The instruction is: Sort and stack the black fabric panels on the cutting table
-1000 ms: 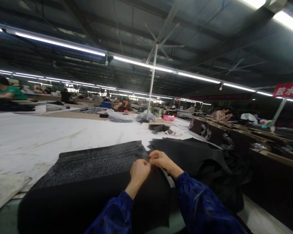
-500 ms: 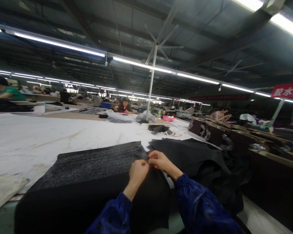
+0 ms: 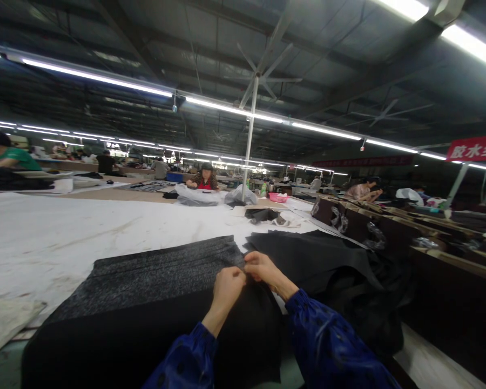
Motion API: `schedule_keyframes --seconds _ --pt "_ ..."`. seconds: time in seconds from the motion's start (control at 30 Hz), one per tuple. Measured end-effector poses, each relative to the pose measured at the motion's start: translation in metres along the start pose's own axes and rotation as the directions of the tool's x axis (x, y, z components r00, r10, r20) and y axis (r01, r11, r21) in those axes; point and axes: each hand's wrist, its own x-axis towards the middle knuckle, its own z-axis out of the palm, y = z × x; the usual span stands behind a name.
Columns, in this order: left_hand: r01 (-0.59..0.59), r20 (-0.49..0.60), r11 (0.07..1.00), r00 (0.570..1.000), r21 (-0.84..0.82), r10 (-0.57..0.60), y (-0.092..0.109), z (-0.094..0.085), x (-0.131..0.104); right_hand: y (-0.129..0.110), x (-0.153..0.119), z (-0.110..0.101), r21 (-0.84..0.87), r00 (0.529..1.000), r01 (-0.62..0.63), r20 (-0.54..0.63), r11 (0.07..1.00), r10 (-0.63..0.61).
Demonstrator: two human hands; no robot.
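A large piece of black fabric [image 3: 146, 329] lies at the front of the table, its upper part a speckled dark grey band [image 3: 146, 281]. My left hand [image 3: 229, 286] is closed at the right end of that band, fingertips pinching the fabric's edge. Close beside it, almost touching, my right hand [image 3: 263, 268] pinches the same edge from the right. Both thumbs and forefingers are pressed together. More black fabric [image 3: 316, 254] is spread in layers to the right of my hands, bunched at its right side.
White sheeting covers the table [image 3: 85, 221]. Clear plastic bags [image 3: 196, 195], a pink basket [image 3: 278, 197] and a pole [image 3: 250, 140] stand beyond. Dark partitioned boxes [image 3: 389, 232] line the right. A person in red [image 3: 206, 181] sits across; others work at both sides.
Both hands stay at nearly the same spot on the fabric edge. The whole view has shifted slightly. The person across has lowered a raised hand.
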Motion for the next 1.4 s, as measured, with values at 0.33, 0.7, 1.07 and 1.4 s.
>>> schedule_keyframes --seconds 0.33,0.7,1.07,1.4 --pt "0.026 -0.129 0.994 0.991 -0.102 -0.039 -0.006 0.004 0.003 0.003 0.006 -0.004 -0.133 0.972 0.226 -0.041 0.965 -0.233" --pt "-0.005 -0.123 0.983 0.992 -0.182 -0.018 -0.012 0.006 0.004 0.0 0.004 -0.004 -0.276 0.961 0.269 0.011 0.923 -0.277" --pt "-0.06 -0.199 0.604 0.966 -0.794 -0.167 0.002 -0.009 -0.021 0.015 0.017 -0.01 -0.746 0.961 0.171 -0.018 0.644 -0.276" --pt "-0.038 -0.19 0.507 0.949 -0.861 -0.251 -0.037 -0.067 -0.099 -0.021 0.005 -0.013 -0.775 0.971 0.197 0.07 0.6 -0.228"
